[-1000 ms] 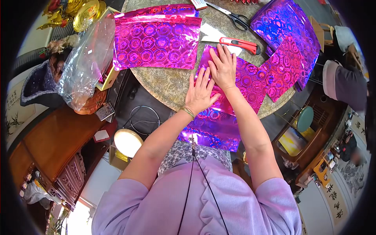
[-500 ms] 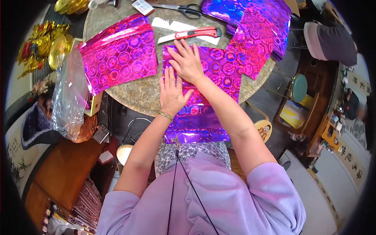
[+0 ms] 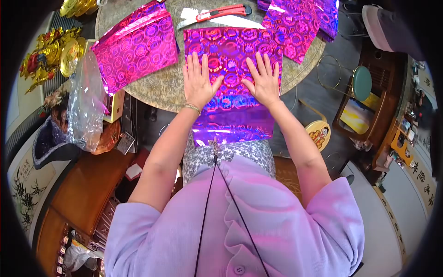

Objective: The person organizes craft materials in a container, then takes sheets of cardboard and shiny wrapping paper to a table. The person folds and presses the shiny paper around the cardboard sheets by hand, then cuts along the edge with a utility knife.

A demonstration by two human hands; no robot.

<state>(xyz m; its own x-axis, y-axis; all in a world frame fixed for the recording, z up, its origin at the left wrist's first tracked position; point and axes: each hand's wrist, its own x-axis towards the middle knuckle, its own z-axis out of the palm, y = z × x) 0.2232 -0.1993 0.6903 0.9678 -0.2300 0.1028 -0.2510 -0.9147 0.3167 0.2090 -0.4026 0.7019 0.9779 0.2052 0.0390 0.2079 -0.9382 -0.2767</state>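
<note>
Both hands lie on a shiny pink-purple patterned sheet [image 3: 230, 46] at the near edge of the round table. My left hand [image 3: 199, 85] rests flat on its left part, fingers spread and pointing away from me. On the right part lies my right hand [image 3: 265, 83], also flat with fingers apart. Below the hands, the sheet's purple lower part [image 3: 233, 122] hangs over the table edge towards my lap. Just beyond the sheet, a red utility knife [image 3: 224, 13] lies across a white strip [image 3: 240, 21]. Neither hand grasps anything.
The round patterned table [image 3: 161, 94] also bears a pink foil piece [image 3: 138, 53] at left and a purple-pink foil pile [image 3: 295, 27] at right. Clear plastic [image 3: 85, 106] hangs at the left. A green stool [image 3: 362, 83] stands right. Part of another person [image 3: 392, 30] shows upper right.
My right hand has moved right, away from beside my left hand, and now lies on the sheet's right side. The camera view has shifted, and the scissors have left the view.
</note>
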